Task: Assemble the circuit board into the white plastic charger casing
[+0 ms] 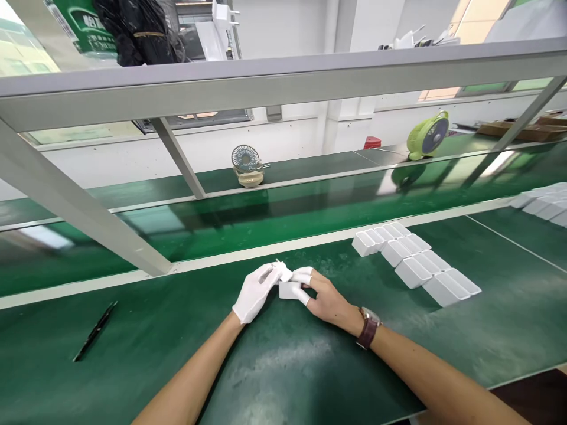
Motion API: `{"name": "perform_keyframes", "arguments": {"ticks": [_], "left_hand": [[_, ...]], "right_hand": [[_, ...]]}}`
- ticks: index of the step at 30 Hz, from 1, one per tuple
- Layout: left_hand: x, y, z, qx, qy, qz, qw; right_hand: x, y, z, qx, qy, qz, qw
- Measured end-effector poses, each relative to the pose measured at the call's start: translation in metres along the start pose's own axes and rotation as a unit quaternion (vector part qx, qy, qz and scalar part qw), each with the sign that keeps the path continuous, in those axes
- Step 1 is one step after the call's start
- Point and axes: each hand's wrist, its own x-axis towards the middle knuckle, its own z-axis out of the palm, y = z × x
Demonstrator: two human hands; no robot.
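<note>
Your left hand and right hand meet on the green worktop. Your fingers pinch a small white box between them. More white boxes sit near your right fingers.

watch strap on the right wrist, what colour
Dark brown watch strap on the right hand, head view.

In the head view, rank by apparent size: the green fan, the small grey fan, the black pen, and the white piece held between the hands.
1. green fan
2. black pen, longest but thin
3. grey fan
4. white piece, partly hidden by both hands

The fans stand farther away, so real sizes are unsure.
</note>
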Motion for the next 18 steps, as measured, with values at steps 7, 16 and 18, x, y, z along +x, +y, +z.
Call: {"name": "perform_keyframes", "arguments": {"ticks": [7,16,18], "left_hand": [[-0.014,-0.012,0.019,0.196,0.001,0.139,0.971],[-0.021,-0.014,0.02,0.273,-0.002,0.152,0.95],[-0.021,-0.015,0.02,0.277,-0.003,0.147,0.95]], "right_hand": [[0.01,0.002,-0.002,0.37,0.032,0.264,0.89],[0.004,0.0,-0.002,0.352,-0.024,0.299,0.887],[0.003,0.001,-0.002,0.349,-0.03,0.298,0.888]]}}
